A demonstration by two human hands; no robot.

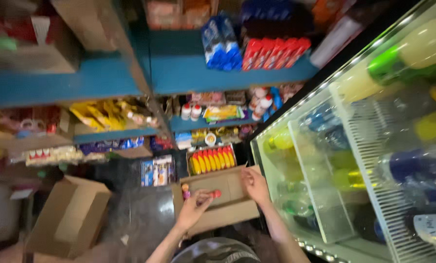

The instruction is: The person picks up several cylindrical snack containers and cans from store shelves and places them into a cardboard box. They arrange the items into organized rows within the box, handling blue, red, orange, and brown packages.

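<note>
Bottle (pixel 209 195), blurred, in left hand (pixel 194 208) over box (pixel 227 207).

This is a small shop, probably a grocery or a corner store. Above the fingers (pixel 206 197) and further from them, blue shelves (pixel 189 73) are full of packed goods: red cartons (pixel 274 52), blue packets (pixel 221 46), yellow bags (pixel 98 114) and small white bottles (pixel 190 111). To the right of the fingers stands a lit glass-door cooler (pixel 369 160) with drink bottles on wire racks. Just under the fingers is an open cardboard box (pixel 223 207), and another cardboard box (pixel 72 216) lies on the floor to the left of them, as for stock
</note>
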